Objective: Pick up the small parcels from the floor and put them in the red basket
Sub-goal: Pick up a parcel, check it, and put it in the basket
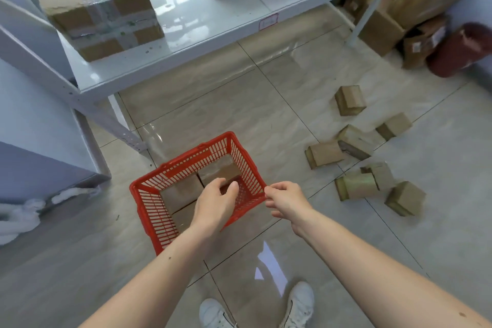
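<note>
A red basket (159, 210) stands on the tiled floor in front of me, with brown cardboard parcels (183, 190) lying in its bottom. My left hand (217, 201) hovers over the basket's near right part, fingers loosely curved and holding nothing. Just outside the basket's right corner is my right hand (286, 200), empty, its fingers loosely curled. Several small brown parcels (358, 186) lie scattered on the floor to the right, the farthest one (350, 100) near the shelf leg.
A white metal shelf (186, 42) with larger taped boxes (98, 16) runs across the back. More cartons (386, 26) and a dark red bag (460, 48) sit in the far right corner. A grey unit (40, 168) stands at the left. My white shoes (300, 306) are below.
</note>
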Available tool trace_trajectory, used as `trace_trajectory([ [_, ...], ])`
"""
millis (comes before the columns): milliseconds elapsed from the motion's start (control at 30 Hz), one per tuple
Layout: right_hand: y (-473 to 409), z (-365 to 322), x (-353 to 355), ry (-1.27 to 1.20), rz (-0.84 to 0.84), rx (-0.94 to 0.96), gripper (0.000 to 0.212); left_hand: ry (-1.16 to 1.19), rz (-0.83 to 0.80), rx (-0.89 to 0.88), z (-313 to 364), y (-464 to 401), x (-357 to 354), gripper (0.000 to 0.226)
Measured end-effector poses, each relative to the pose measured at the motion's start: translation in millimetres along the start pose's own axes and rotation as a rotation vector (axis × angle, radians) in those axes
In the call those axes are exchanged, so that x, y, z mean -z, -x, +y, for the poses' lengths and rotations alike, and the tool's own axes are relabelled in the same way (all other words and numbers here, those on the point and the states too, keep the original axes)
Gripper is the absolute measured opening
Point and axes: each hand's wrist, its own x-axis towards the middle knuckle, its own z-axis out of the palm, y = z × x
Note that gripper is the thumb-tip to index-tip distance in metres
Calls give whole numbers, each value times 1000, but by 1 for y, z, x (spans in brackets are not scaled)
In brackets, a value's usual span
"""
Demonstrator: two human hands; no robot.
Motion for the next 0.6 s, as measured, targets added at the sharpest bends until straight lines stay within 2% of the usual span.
trace_trajectory([
  [167,-7,15,61,-69,41,-10,7,-15,-32,-20,38,9,-43,50],
  [333,-10,28,135,-105,77,-29,16,-49,-58,-21,81,24,-99,26],
  [467,-11,39,202,-129,103,-39,17,-40,-108,-40,118,41,-150,52],
  [600,-18,46,263,-140,123,-38,15,-46,-144,-71,158,53,-200,52],
])
